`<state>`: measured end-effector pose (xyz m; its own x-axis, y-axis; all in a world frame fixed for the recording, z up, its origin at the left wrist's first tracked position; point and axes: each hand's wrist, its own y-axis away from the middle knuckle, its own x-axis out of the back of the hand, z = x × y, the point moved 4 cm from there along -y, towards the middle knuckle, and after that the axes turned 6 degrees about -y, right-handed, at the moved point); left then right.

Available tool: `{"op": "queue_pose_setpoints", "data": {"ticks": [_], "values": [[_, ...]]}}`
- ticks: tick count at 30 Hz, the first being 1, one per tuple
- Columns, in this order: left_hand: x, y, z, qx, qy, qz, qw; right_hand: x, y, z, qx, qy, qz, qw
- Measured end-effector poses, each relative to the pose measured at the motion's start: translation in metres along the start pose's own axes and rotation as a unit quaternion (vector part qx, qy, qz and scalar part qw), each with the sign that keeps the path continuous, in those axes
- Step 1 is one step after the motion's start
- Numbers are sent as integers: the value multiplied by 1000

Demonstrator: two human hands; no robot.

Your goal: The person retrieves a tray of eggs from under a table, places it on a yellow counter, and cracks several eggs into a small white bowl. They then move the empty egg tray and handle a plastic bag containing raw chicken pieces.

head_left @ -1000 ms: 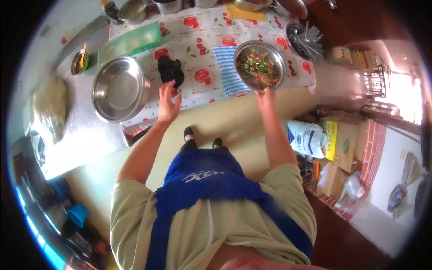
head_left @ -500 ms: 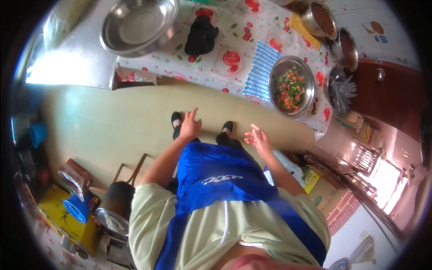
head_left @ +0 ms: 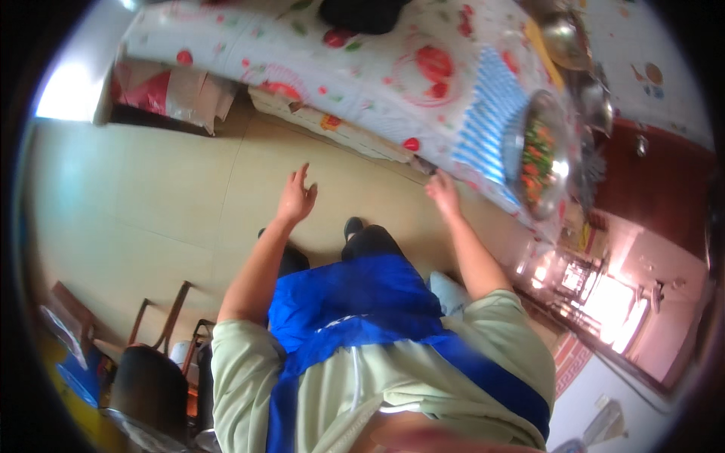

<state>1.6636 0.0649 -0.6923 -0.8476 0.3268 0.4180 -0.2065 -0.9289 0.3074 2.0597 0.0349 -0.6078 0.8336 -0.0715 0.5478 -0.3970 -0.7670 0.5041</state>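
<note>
My left hand (head_left: 297, 198) hangs over the floor in front of my blue apron (head_left: 355, 302), fingers apart and holding nothing. To the right, my right hand (head_left: 444, 193) is beside the front edge of the table, its fingers loosely bent and slightly blurred. No object shows in it, and whether it touches the edge I cannot tell. Nearest to it on the table are a blue-and-white wavy-striped cloth (head_left: 483, 113) and a steel bowl (head_left: 560, 198) of chopped orange and green pieces.
A fruit-patterned cloth (head_left: 377, 83) covers the table, with a black item (head_left: 365, 13) on it. Steel pots (head_left: 566, 41) stand at the far right. Below lies tiled floor (head_left: 174, 174). Chair-like brown legs (head_left: 175, 317) and a dark cylindrical container (head_left: 149, 389) are at lower left.
The view has turned and shifted, so the table appears more slanted and closer. My right hand has come near the table edge, its fingers more bent. The large steel basin has left the view.
</note>
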Motion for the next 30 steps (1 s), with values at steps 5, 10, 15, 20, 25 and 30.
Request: {"op": "queue_pose_setpoints", "data": {"ticks": [5,10,15,20,25,30], "values": [[20,-99,3,-146,67,170,972,1,-97,38,83,-248,262,929],[16,-141,38,-301,111,174,931,9,-123,59,152,-374,322,857],[0,-190,100,-267,103,57,956,45,-137,35,222,-426,239,844],[-16,-206,158,-376,-1,167,912,71,-148,-1,230,-386,171,877],[-12,-221,176,-313,-4,70,947,81,-129,-33,273,-401,192,853],[12,-234,183,-343,-18,126,931,74,-106,-100,410,-402,128,808]]}}
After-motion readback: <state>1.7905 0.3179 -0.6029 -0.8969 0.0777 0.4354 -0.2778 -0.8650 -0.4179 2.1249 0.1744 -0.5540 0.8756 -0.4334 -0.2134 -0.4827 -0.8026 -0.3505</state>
